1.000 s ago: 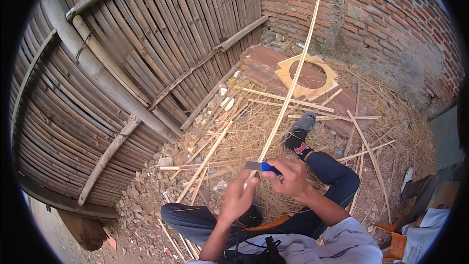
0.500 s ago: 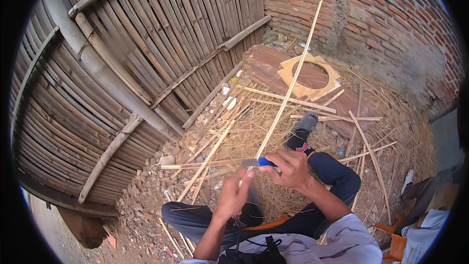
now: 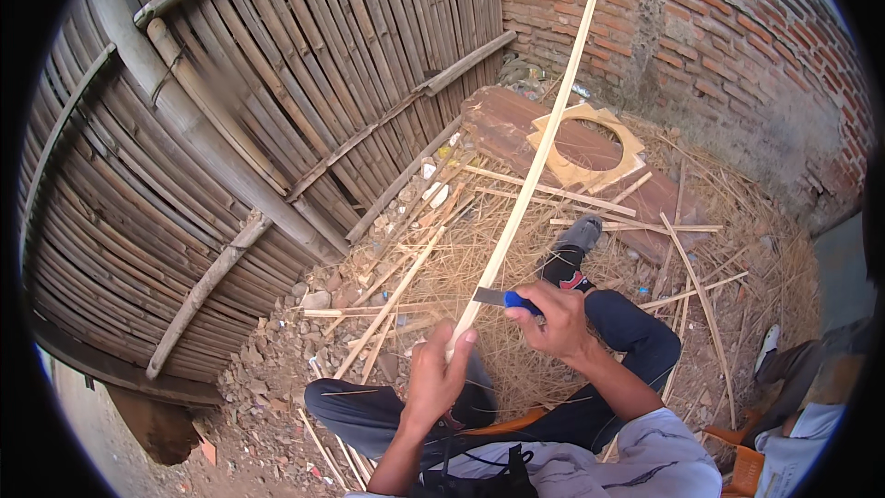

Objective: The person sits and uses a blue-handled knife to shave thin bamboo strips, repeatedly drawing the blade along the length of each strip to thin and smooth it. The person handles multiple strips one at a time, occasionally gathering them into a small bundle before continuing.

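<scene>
My left hand [image 3: 435, 373] is closed around the lower end of a long pale bamboo strip [image 3: 532, 180], which slants up and away to the right toward the brick wall. In my right hand [image 3: 556, 318] is a knife with a blue handle [image 3: 522, 302]. Its broad grey blade [image 3: 489, 296] lies across the strip, a little above my left hand, and appears to touch it. My fingers wrap round the handle and hide part of it.
Bamboo strips [image 3: 392, 304] and shavings litter the ground ahead. A wooden piece with a round hole [image 3: 629, 175] lies on a brown board [image 3: 502, 120]. A bamboo fence [image 3: 369, 65] rises at left, a brick wall [image 3: 765, 65] at right. Another person's leg [image 3: 788, 373] shows at right.
The strip has turned to show its wider face, and its far end has risen slightly. My right hand and the knife have moved right and apart from my left hand, which is slightly lower.
</scene>
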